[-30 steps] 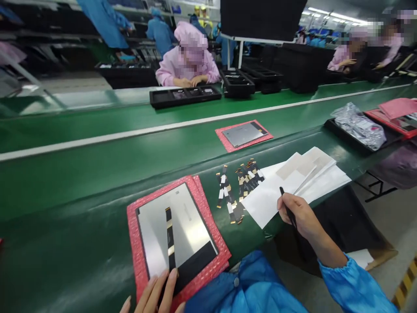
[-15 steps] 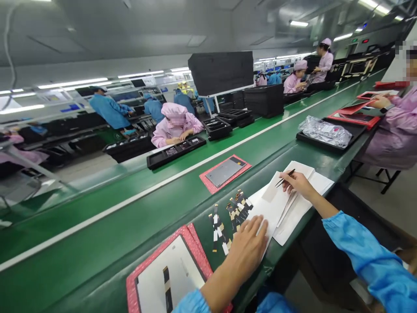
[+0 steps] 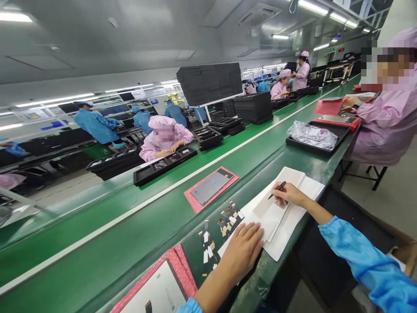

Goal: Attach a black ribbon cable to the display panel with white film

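Observation:
My right hand (image 3: 288, 193) is closed around black tweezers (image 3: 276, 190), their tips over a beige strip (image 3: 263, 208) on the white paper sheets (image 3: 295, 176). Flat on the near left part of the sheets lies my left hand (image 3: 243, 248), fingers stretched out and holding nothing. Just beyond it are several flex cables (image 3: 230, 219) in black, white and gold, with another cluster of flex cables (image 3: 207, 248) to the left. At the lower left, a display panel (image 3: 156, 291) rests on pink bubble wrap (image 3: 182, 267), partly cut off by the frame.
Another panel (image 3: 213, 186) on pink wrap lies farther out on the green bench (image 3: 130, 234). A black tray (image 3: 312, 148) with silvery bags stands at the right. Co-workers in pink sit across (image 3: 166, 137) and to the right (image 3: 387, 117).
The view has shifted, so the bench things appear farther left and mostly lower. The tweezer tips, apart earlier, now look together over the strip. My left hand stays flat on the paper.

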A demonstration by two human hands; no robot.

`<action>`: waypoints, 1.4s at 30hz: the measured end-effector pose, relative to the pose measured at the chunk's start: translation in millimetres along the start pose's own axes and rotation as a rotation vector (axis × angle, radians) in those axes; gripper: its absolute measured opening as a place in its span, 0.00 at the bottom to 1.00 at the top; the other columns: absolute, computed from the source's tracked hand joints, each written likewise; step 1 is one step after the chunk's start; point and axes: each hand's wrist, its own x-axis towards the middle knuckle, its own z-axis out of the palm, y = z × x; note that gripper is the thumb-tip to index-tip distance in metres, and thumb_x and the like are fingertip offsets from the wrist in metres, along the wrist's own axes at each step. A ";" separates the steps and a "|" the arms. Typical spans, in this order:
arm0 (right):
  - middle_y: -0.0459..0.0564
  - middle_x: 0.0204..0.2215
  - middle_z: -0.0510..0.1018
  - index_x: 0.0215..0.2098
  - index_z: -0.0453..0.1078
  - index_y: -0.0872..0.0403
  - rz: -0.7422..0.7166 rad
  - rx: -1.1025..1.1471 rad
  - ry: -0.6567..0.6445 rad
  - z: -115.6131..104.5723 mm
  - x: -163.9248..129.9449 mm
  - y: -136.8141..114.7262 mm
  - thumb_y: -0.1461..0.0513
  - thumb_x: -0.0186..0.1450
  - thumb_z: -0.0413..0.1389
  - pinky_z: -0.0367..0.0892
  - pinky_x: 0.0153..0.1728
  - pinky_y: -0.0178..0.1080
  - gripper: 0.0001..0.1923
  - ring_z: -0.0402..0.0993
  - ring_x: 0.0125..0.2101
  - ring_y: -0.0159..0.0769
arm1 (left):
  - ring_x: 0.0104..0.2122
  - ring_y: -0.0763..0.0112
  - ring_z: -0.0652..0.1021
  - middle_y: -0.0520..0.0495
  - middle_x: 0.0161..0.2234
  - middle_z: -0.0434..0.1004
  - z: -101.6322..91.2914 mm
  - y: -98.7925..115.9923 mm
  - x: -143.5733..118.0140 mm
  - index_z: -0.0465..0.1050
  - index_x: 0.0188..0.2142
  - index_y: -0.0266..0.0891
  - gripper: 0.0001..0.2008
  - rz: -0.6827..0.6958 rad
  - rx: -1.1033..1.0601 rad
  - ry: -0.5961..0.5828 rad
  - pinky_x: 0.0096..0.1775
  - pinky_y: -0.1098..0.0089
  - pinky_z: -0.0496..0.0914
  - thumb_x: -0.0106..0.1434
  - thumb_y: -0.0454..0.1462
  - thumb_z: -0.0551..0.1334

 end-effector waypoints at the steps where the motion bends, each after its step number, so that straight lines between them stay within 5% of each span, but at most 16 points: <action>1: 0.39 0.17 0.76 0.29 0.72 0.49 0.003 -0.021 0.004 0.4 -0.5 0.7 0.61 0.62 0.60 0.55 0.10 0.28 0.03 0.74 0.16 0.31 | 0.61 0.67 0.74 0.54 0.62 0.71 1.2 0.0 0.2 0.63 0.61 0.51 0.18 -0.001 -0.006 0.005 0.59 0.57 0.74 0.74 0.44 0.50; 10: 0.40 0.23 0.79 0.33 0.73 0.49 -0.024 -0.087 -0.009 -2.2 -2.7 1.1 0.61 0.62 0.61 0.59 0.13 0.27 0.01 0.75 0.20 0.30 | 0.59 0.65 0.76 0.53 0.61 0.72 10.0 -2.0 0.9 0.64 0.60 0.51 0.18 -0.008 -0.028 0.059 0.56 0.55 0.76 0.73 0.43 0.53; 17: 0.40 0.20 0.78 0.31 0.72 0.51 0.106 -0.081 -0.022 -10.8 2.2 8.7 0.57 0.61 0.61 0.59 0.13 0.29 0.06 0.73 0.17 0.30 | 0.59 0.65 0.76 0.54 0.62 0.70 12.8 -0.7 -0.3 0.64 0.61 0.52 0.18 -0.016 -0.012 0.063 0.54 0.55 0.77 0.73 0.44 0.52; 23: 0.43 0.22 0.81 0.31 0.73 0.51 0.162 -0.101 -0.039 -10.1 7.4 5.5 0.53 0.60 0.60 0.57 0.14 0.30 0.10 0.69 0.15 0.28 | 0.59 0.68 0.75 0.57 0.61 0.71 10.5 -1.0 0.8 0.62 0.61 0.63 0.19 -0.020 0.027 0.077 0.55 0.60 0.77 0.73 0.44 0.52; 32: 0.43 0.22 0.81 0.32 0.73 0.52 0.090 -0.071 -0.043 -9.5 4.5 4.0 0.57 0.62 0.60 0.58 0.14 0.29 0.06 0.73 0.17 0.29 | 0.59 0.64 0.76 0.53 0.62 0.71 14.0 -1.1 -0.1 0.64 0.61 0.51 0.18 -0.018 -0.015 0.073 0.53 0.55 0.77 0.73 0.43 0.53; 42: 0.44 0.23 0.82 0.33 0.74 0.53 0.113 -0.098 -0.050 -8.9 5.4 2.4 0.56 0.62 0.60 0.59 0.14 0.29 0.08 0.73 0.17 0.29 | 0.59 0.63 0.75 0.53 0.62 0.70 14.3 -0.4 -0.7 0.63 0.61 0.52 0.19 -0.046 -0.069 0.052 0.55 0.53 0.75 0.72 0.43 0.54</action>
